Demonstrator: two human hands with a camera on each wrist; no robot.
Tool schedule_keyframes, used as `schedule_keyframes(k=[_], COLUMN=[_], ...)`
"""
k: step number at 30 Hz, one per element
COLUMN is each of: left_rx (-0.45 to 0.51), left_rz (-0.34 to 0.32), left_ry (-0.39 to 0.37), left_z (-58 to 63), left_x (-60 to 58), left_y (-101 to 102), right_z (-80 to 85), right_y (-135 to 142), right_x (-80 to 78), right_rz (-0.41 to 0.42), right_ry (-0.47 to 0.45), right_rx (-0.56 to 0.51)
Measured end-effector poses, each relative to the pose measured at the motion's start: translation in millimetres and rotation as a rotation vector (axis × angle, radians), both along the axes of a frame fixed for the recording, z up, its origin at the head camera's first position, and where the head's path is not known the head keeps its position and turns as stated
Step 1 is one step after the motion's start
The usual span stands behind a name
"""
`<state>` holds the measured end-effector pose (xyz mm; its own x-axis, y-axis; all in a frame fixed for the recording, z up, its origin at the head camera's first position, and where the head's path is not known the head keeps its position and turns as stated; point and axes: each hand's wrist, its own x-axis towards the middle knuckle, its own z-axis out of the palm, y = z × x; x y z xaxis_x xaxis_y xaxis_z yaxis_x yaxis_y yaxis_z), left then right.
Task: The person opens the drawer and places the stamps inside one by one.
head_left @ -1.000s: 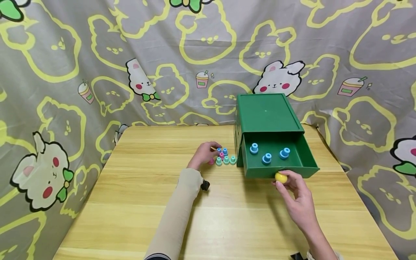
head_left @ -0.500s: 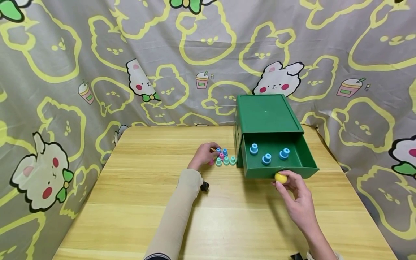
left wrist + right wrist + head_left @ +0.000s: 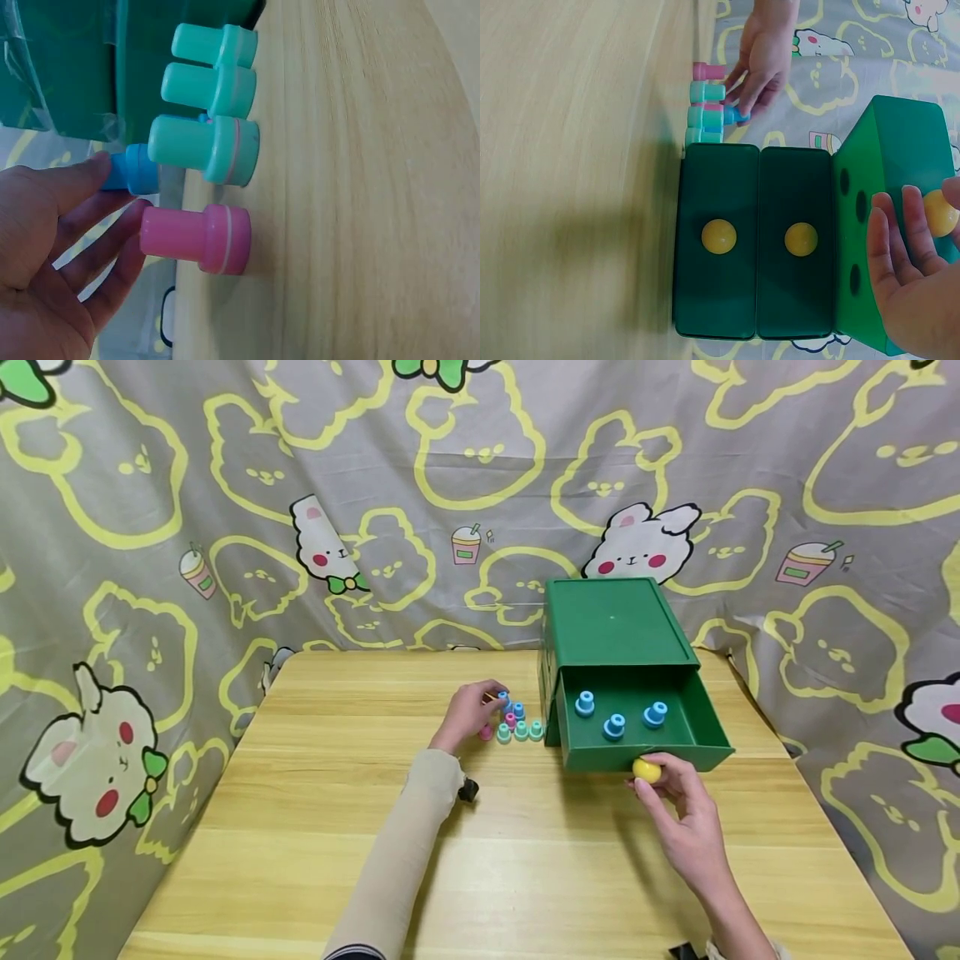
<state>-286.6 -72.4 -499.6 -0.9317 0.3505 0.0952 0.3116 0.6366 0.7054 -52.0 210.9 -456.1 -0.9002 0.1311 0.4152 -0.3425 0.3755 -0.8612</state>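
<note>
My left hand [image 3: 467, 712] pinches a blue toy stamp [image 3: 139, 169] between thumb and fingers, raised off the table in the left wrist view. Close beside its fingers stands a pink stamp [image 3: 196, 237], with three mint-green stamps [image 3: 196, 146] in a row past it. Another blue stamp [image 3: 519, 711] and a second pink one [image 3: 510, 720] stand in the same cluster. At the right, my right hand [image 3: 688, 818] holds the yellow round knob [image 3: 647, 770] of a pulled-out green drawer [image 3: 609, 759]. Three blue stamps lie inside, one of them this stamp [image 3: 615, 727].
The green drawer cabinet [image 3: 618, 618] stands at the table's back right. Two lower drawers are closed, each with a yellow knob [image 3: 718, 236]. A patterned grey curtain [image 3: 480, 477] hangs behind the wooden table [image 3: 285, 827].
My left hand has lifted a blue stamp slightly up and away from the cluster. The right hand stays on the knob and the drawer has not moved.
</note>
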Motion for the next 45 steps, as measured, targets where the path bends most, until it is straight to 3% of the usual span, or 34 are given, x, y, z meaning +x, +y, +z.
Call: schedule_keyframes(k=[8,17,24,45], left_rx=[0.075,0.153,0.239,0.294], left_rz=[0.015,0.018,-0.024,-0.128], left_ry=[0.012,0.079,0.145,0.335], left_z=[8.2,22.6,36.1,79.2], left_x=[3.3,10.8,18.5,53.4], left_y=[1,6,13,36], right_z=[2.4,1.6,2.3,-2.4], right_y=[-4,-3,-3,1], right_x=[-0.4,-0.4,0.2,-0.9], right_rz=[-0.012,-0.02,-0.018,-0.006], right_ry=[0.034,0.011,0.018,-0.027], right_rx=[-0.031,-0.024,-0.033,0.013])
